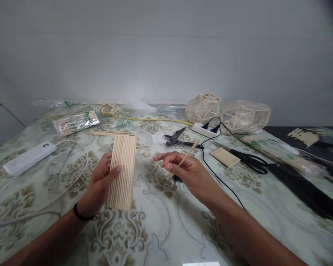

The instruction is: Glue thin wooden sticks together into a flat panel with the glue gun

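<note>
My left hand grips the left edge of a flat panel of wooden sticks laid side by side, its thumb across the front and its other fingers partly hidden behind. To the right, my right hand pinches a single wooden stick that slants up and to the right, apart from the panel. Between the hands and a little beyond lies a tiny bundle of short stick pieces. Several loose sticks rest behind the panel. Cutting pliers lie past my right hand.
A white power strip with black plugs stands behind the pliers. Black scissors and a small stick panel lie right. Two stick-frame polyhedra stand near the wall. Bagged sticks and a white corded device are left.
</note>
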